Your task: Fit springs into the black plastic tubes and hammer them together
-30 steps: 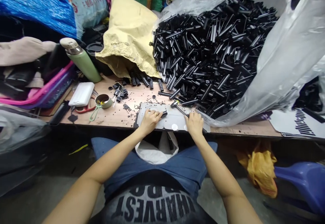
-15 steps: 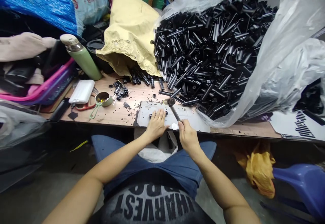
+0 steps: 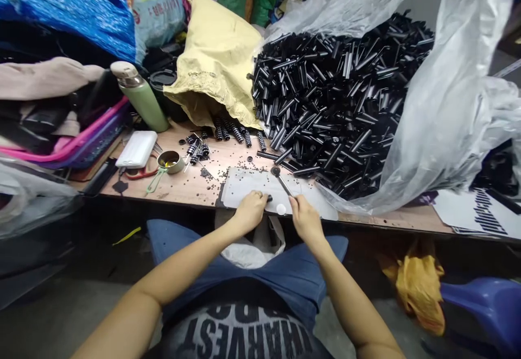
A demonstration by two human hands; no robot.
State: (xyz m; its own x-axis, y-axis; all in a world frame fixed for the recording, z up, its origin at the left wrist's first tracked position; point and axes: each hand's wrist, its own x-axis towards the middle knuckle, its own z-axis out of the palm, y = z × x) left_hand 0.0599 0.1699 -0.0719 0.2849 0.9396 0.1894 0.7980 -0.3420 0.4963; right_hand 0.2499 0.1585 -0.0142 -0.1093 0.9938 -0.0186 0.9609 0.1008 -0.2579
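Note:
My left hand (image 3: 249, 211) is closed at the front edge of a pale translucent mat (image 3: 244, 185). The end of a short black tube (image 3: 269, 199) shows past its fingers; the rest is hidden by the hand. In my right hand (image 3: 307, 219) is a small hammer (image 3: 284, 181), gripped by its handle, its dark head low over the mat and pointing away from me. Between the two hands a white round disc (image 3: 280, 209) lies on the mat. Tiny dark bits (image 3: 222, 177) are scattered over the mat's left part and the table.
A big clear plastic bag (image 3: 423, 125) spills a heap of black tubes (image 3: 325, 104) at the right. Behind the mat lies a yellow sack (image 3: 220, 49) with ribbed black rods (image 3: 234, 131) at its mouth. Leftward are a metal cup (image 3: 171, 162), a white power bank (image 3: 137, 149) and a green flask (image 3: 142, 98).
My left hand has gone from lying flat on a black piece to closed, and has drawn toward the table's front edge. The hammer head has shifted slightly right and swung round.

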